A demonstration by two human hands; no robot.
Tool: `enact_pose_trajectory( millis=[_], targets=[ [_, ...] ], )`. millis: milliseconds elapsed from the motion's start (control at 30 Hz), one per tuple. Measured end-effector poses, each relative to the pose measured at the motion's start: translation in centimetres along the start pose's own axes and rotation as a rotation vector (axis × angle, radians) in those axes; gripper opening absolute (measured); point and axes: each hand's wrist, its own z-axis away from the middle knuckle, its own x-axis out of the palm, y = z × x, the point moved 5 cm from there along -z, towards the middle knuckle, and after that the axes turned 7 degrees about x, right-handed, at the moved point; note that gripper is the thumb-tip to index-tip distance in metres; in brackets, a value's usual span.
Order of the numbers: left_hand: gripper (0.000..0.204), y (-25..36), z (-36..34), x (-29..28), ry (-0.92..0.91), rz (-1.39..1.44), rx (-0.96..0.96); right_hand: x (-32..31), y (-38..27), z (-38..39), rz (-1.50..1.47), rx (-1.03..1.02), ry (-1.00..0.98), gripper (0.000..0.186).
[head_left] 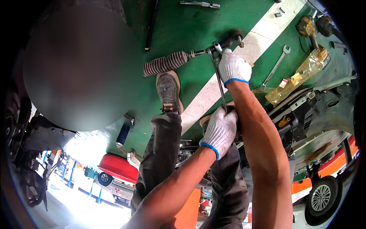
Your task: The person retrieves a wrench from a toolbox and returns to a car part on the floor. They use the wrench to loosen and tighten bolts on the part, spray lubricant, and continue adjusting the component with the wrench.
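A steering tie rod with a grey ribbed rubber boot (166, 63) lies across the green floor, its boot against the toe of my left shoe (168, 91). At the rod's far right end is a dark tie rod end (231, 38) with a ball-joint stud. My left hand (220, 128), in a white knit glove with blue cuff, is closed round the near end of a long wrench (218, 80), whose far end meets the rod. Gloved alike, my right hand (233, 68) is closed on a second wrench (217, 47) at the rod beside the tie rod end; its handle is mostly hidden.
On the right lie a combination wrench (276, 68), a yellow plastic package (297, 82) and a cordless power tool (306, 26). A ratchet-like tool (200, 4) and a black bar (151, 24) lie at the far side. A blue spray can (123, 134) is left of my legs.
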Motion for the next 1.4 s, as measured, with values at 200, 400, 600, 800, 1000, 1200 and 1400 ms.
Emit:
enact_pose_trajectory(
  millis=[200,400,600,800,1000,1200,1400],
  targets=[
    [0.020,5.0,2.5,1.2,0.151,0.423,-0.304,-0.4,0.0,0.0,-0.020,-0.018,0.001,0.024],
    [0.012,12.0,3.9,-0.4,0.136,0.403,-0.413,-0.4,0.4,0.2,-0.043,-0.033,0.035,0.023],
    [0.014,13.4,1.6,-0.4,0.094,0.423,-0.433,-0.3,0.6,0.3,-0.102,-0.042,0.052,0.023],
    [0.012,11.2,1.8,1.0,0.148,0.455,-0.443,0.2,0.7,0.7,-0.122,-0.065,0.111,0.023],
    [0.023,13.8,1.1,-0.6,0.057,0.460,-0.418,0.9,1.2,0.2,-0.101,-0.088,0.150,0.022],
    [0.022,13.4,1.2,-0.1,0.114,0.488,-0.442,1.1,1.5,0.3,-0.152,-0.072,0.100,0.032],
    [0.019,13.4,1.0,-0.2,0.122,0.502,-0.489,-0.3,5.8,4.6,-0.241,0.042,-0.228,0.032]
  ],
)
